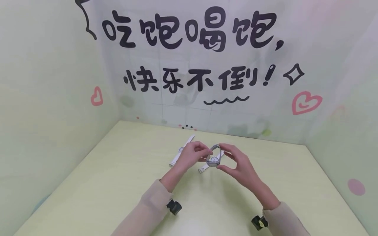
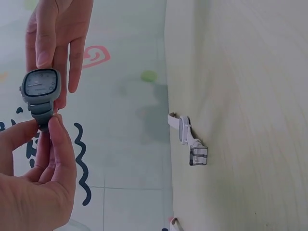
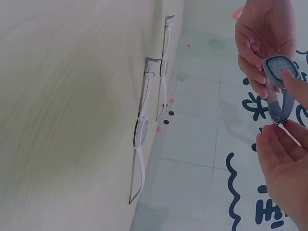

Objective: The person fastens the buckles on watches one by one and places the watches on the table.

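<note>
A grey-blue wristwatch (image 1: 213,163) with a rounded square face is held up in front of both hands, its strap bent into a loop. My left hand (image 1: 190,155) pinches the strap below the case between thumb and fingers, as the left wrist view shows on the watch (image 2: 42,84). With thumb at the case and fingertips at the far end of the loop, my right hand (image 1: 243,168) grips the other side. Behind the held watch, a white wristwatch (image 1: 201,170) lies on the table, partly hidden. Another white wristwatch (image 1: 190,139) lies left of it, partly covered by the left hand.
The pale yellow table (image 1: 103,186) reaches back to a printed wall curtain (image 1: 183,108) with large black characters. Similar curtains stand at both sides. A small black camera (image 1: 174,207) sits at the left sleeve, and another black camera (image 1: 260,223) at the right sleeve.
</note>
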Demonstrator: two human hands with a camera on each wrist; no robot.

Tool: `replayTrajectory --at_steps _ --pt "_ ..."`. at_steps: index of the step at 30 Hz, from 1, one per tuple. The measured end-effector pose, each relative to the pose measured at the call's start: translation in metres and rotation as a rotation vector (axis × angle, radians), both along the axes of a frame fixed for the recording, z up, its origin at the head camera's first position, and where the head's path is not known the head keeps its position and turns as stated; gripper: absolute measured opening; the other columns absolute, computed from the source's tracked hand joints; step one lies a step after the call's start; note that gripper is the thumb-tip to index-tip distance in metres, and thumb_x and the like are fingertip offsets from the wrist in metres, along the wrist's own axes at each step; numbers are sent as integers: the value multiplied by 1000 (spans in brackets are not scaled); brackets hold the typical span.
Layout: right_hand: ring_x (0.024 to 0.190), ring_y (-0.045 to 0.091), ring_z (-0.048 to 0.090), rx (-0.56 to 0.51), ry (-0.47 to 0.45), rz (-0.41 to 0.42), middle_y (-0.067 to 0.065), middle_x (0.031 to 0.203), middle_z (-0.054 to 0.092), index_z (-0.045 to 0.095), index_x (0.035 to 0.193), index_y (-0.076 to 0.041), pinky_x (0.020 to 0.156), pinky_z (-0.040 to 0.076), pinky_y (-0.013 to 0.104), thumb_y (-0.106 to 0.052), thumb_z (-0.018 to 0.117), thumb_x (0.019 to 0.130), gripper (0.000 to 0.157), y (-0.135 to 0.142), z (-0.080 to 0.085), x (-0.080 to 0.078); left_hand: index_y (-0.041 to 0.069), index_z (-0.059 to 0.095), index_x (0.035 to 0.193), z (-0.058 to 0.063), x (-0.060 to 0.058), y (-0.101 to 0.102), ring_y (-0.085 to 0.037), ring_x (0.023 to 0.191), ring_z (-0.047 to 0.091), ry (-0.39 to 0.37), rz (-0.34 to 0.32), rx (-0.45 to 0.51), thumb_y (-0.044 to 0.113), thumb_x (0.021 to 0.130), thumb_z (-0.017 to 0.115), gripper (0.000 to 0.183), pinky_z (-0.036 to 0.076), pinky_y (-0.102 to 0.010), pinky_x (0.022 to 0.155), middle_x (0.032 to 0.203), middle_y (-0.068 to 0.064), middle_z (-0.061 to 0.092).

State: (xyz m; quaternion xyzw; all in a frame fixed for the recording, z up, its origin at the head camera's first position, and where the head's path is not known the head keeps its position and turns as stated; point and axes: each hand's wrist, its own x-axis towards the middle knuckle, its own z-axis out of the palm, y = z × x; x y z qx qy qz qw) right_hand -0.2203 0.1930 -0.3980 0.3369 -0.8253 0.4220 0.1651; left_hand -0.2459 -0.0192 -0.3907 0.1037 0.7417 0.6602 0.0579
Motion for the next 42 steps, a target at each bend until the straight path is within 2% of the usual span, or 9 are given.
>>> replayTrajectory --at_steps 6,9,17,20,23,28,32,36,42 --pt "122 32 62 -7 -14 -41 15 132 64 56 135 -2 99 53 39 -2 84 75 66 0 5 -1 -1 68 103 4 1 1 -22 90 75 -32 -33 7 15 96 66 17 61 -33 83 105 -16 76" --pt "123 32 62 -21 -56 -63 16 132 64 57 135 0 100 52 38 -3 84 77 64 2 6 1 -1 68 109 5 2 0 -19 91 74 -18 -79 -14 14 97 65 20 61 -33 85 107 -17 75" --pt "124 36 61 -151 -271 -128 21 135 62 55 138 1 102 49 35 -7 77 85 58 10 7 1 1 62 131 4 1 -6 -27 115 67 114 -282 -71 14 99 58 35 56 -36 98 128 -19 67" --pt "125 37 60 -182 -299 -141 21 135 62 54 139 1 101 50 28 -8 76 87 57 11 6 1 5 62 133 4 0 -5 -24 118 66 154 -309 -112 17 98 60 37 53 -35 102 131 -13 67" --pt "124 37 60 -195 -303 -158 20 134 63 54 139 1 100 50 24 -9 75 88 56 13 3 2 8 64 130 3 -1 -1 -22 117 66 178 -297 -145 20 97 63 35 52 -36 102 129 -9 68" --pt "123 37 62 -189 -323 -171 21 132 64 55 138 0 99 51 29 -10 74 89 53 17 3 3 12 68 125 7 -1 6 -18 112 69 198 -236 -215 23 95 68 32 53 -36 100 123 -4 71" --pt "122 38 62 -185 -331 -166 23 132 63 55 138 1 96 51 18 -9 73 90 52 18 5 1 11 69 123 10 -3 9 -18 110 70 215 -184 -251 23 93 70 32 54 -37 99 120 -4 73" --pt "121 38 63 -173 -336 -165 22 132 64 56 138 1 91 50 9 -11 72 91 51 18 7 -2 9 69 122 13 -6 9 -19 107 71 205 -129 -269 23 91 73 34 55 -37 97 116 -6 74" --pt "116 38 66 -160 -324 -165 23 128 67 59 135 0 88 52 10 -12 71 92 47 18 8 -7 9 70 119 13 -10 11 -18 101 71 173 -70 -277 24 89 76 34 57 -33 91 111 -6 75"
